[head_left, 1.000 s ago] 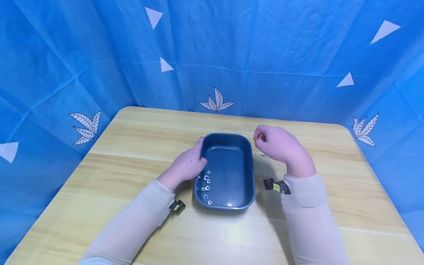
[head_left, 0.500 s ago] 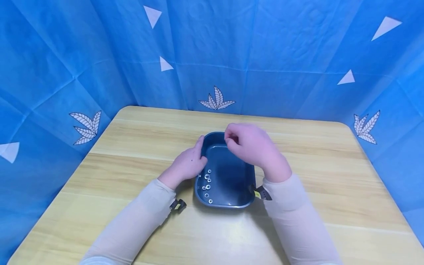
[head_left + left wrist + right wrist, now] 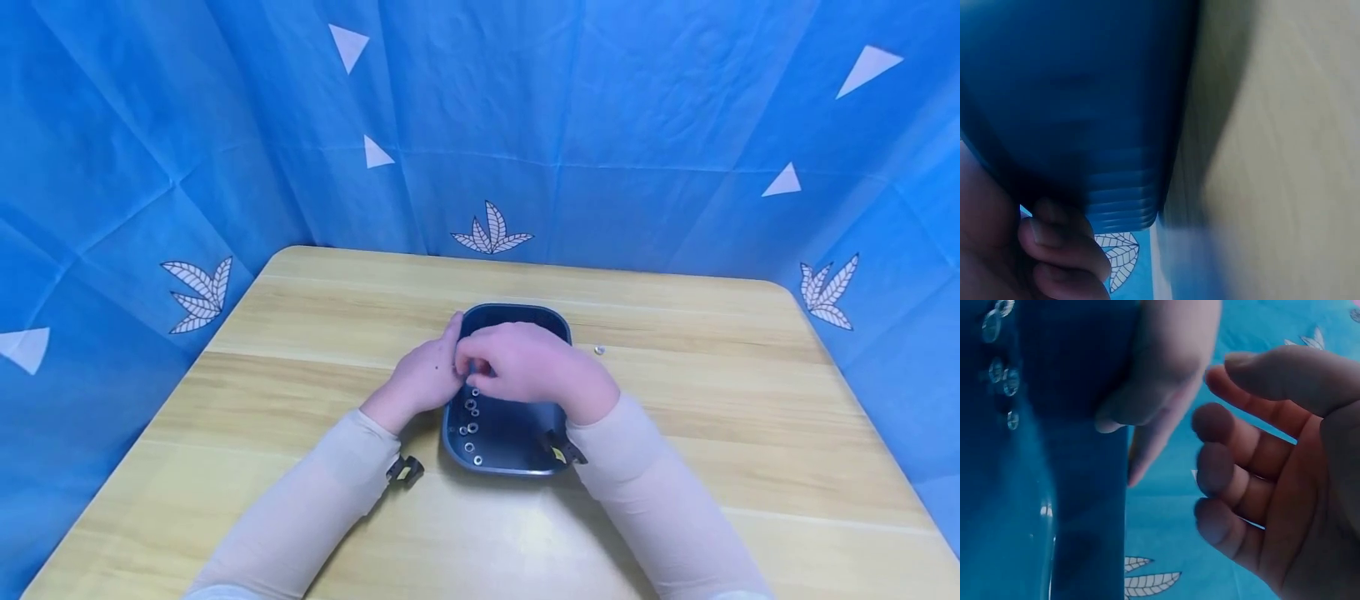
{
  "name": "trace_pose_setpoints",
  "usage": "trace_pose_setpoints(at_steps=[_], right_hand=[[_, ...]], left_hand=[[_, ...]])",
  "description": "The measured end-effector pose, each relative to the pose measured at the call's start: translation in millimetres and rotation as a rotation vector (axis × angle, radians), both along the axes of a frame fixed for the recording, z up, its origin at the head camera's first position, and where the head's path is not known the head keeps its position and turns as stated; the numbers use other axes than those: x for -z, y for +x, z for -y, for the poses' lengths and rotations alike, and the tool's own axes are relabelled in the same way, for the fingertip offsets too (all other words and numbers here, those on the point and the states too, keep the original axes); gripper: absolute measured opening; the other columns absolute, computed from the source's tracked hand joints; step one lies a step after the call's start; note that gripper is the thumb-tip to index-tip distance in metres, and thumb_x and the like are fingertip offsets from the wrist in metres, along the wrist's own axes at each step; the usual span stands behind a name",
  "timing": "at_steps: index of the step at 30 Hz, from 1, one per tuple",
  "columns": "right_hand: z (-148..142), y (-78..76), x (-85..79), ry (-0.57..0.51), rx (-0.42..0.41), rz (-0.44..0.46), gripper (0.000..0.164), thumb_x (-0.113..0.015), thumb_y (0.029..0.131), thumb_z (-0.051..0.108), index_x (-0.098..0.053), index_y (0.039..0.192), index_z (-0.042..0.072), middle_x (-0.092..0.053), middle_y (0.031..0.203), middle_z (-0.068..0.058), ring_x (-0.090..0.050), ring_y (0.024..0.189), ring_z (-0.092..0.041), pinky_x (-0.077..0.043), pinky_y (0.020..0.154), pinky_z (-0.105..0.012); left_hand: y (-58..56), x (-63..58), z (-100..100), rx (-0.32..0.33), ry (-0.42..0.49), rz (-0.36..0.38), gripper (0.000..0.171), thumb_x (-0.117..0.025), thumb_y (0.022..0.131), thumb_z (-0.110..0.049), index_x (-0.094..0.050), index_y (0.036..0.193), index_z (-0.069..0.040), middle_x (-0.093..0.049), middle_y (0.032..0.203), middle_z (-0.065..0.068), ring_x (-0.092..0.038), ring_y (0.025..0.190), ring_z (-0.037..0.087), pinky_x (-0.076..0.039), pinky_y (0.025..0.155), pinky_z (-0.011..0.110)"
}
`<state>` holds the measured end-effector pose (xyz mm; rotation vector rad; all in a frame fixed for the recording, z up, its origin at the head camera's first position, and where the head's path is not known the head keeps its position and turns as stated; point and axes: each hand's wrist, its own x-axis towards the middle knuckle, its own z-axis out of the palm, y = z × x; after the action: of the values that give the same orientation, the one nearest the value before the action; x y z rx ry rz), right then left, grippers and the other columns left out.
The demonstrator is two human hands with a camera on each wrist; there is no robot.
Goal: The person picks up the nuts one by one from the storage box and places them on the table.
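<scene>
A dark blue rectangular tray (image 3: 506, 437) sits on the table in the head view. My left hand (image 3: 423, 375) grips its left rim, thumb inside; the left wrist view shows curled fingers (image 3: 1063, 247) below the tray's outer wall. Several small, ring-shaped metal nuts (image 3: 472, 427) lie along the tray's left side. Over the tray, close to the left thumb, is my right hand (image 3: 525, 367) with bent fingers. Its thumb (image 3: 1285, 372) overlaps the index fingertip in the right wrist view, and I cannot tell whether they pinch something. One loose nut (image 3: 599, 350) lies right of the tray.
The light wooden table (image 3: 300, 333) extends around the tray on every side. A blue curtain (image 3: 637, 125) with white triangles and leaf prints hangs behind its back edge and along both sides. Each wrist wears a small black camera (image 3: 405, 471) on a strap.
My right hand has moved left from the table beside the loose nut, across the tray, to its left rim near my left hand. The left hand has kept its hold on the tray.
</scene>
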<state>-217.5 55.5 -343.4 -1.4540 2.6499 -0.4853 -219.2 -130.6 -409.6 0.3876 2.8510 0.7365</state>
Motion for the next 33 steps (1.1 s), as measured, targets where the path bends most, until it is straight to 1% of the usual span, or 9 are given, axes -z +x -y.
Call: trace_pose_setpoints(at_steps=[5,8,12,15,18,21,23,27,33], right_hand=[[8,-0.4,2.3,0.159,-0.039,0.036,0.013,-0.062,0.094,0.019,-0.072,0.097,0.026,-0.059,0.077,0.014,-0.056,0.073,-0.008,-0.048,0.072,-0.029],[11,-0.1,5.8,0.261,-0.080,0.052,0.014,-0.064,0.095,0.020,-0.075,0.100,0.027,-0.067,0.086,0.014,-0.059,0.079,-0.008,-0.051,0.077,-0.030],[15,2.9,13.7,0.373,-0.132,0.073,0.018,-0.066,0.093,0.018,-0.078,0.106,0.025,-0.071,0.095,0.013,-0.062,0.080,-0.007,-0.053,0.079,-0.030],[19,5.4,19.5,0.418,-0.162,0.075,0.015,-0.067,0.092,0.016,-0.078,0.101,0.023,-0.068,0.086,0.015,-0.060,0.072,-0.008,-0.052,0.073,-0.029],[22,6.6,25.4,0.444,-0.177,0.059,0.009,-0.069,0.092,0.016,-0.075,0.090,0.022,-0.062,0.073,0.013,-0.056,0.065,-0.010,-0.049,0.066,-0.028],[24,7.4,29.9,0.460,-0.161,0.052,0.009,-0.070,0.092,0.016,-0.070,0.084,0.021,-0.056,0.065,0.009,-0.054,0.062,-0.013,-0.046,0.062,-0.027],[25,7.8,32.6,0.476,-0.140,0.043,0.009,-0.071,0.091,0.018,-0.069,0.083,0.020,-0.055,0.064,0.008,-0.054,0.062,-0.013,-0.046,0.062,-0.027],[27,9.3,36.4,0.525,-0.084,0.007,0.007,-0.072,0.090,0.022,-0.070,0.089,0.016,-0.056,0.065,0.005,-0.056,0.062,-0.014,-0.048,0.062,-0.028],[33,12.2,43.8,0.593,-0.011,-0.003,0.024,-0.075,0.089,0.031,-0.073,0.101,0.011,-0.059,0.069,0.004,-0.058,0.064,-0.015,-0.051,0.067,-0.029]], left_hand=[[0.2,1.4,0,0.003,0.002,-0.029,0.082,-0.054,0.100,-0.028,-0.007,0.162,-0.001,-0.062,0.077,0.006,-0.062,0.075,0.023,-0.053,0.069,0.041],[0.1,2.0,-1,-0.013,0.030,-0.014,0.080,-0.052,0.101,-0.026,-0.007,0.162,-0.003,-0.063,0.081,0.007,-0.062,0.079,0.022,-0.053,0.073,0.041],[0.8,3.0,-3,-0.033,0.061,0.041,0.080,-0.051,0.100,-0.025,-0.005,0.163,-0.006,-0.058,0.072,0.007,-0.060,0.069,0.022,-0.049,0.064,0.039],[1.8,3.5,-4,-0.037,0.063,0.050,0.081,-0.051,0.100,-0.024,-0.004,0.163,-0.007,-0.055,0.068,0.007,-0.058,0.061,0.022,-0.046,0.056,0.038],[2.5,3.6,-5,-0.041,0.060,0.047,0.081,-0.051,0.100,-0.024,-0.004,0.163,-0.007,-0.055,0.067,0.007,-0.057,0.058,0.022,-0.045,0.054,0.038],[2.7,3.9,-6,-0.042,0.050,0.046,0.081,-0.051,0.100,-0.024,-0.004,0.163,-0.007,-0.056,0.067,0.007,-0.057,0.058,0.022,-0.045,0.054,0.038],[2.6,3.6,-6,-0.040,0.048,0.043,0.081,-0.051,0.100,-0.024,-0.004,0.163,-0.006,-0.056,0.067,0.007,-0.057,0.058,0.022,-0.045,0.055,0.038],[2.2,2.4,-6,-0.040,0.032,0.028,0.081,-0.050,0.099,-0.024,-0.004,0.163,-0.005,-0.056,0.068,0.007,-0.058,0.061,0.022,-0.046,0.056,0.038],[3.2,1.3,-7,-0.049,0.042,0.045,0.080,-0.049,0.099,-0.024,-0.005,0.163,-0.004,-0.056,0.069,0.008,-0.058,0.060,0.023,-0.046,0.056,0.038]])
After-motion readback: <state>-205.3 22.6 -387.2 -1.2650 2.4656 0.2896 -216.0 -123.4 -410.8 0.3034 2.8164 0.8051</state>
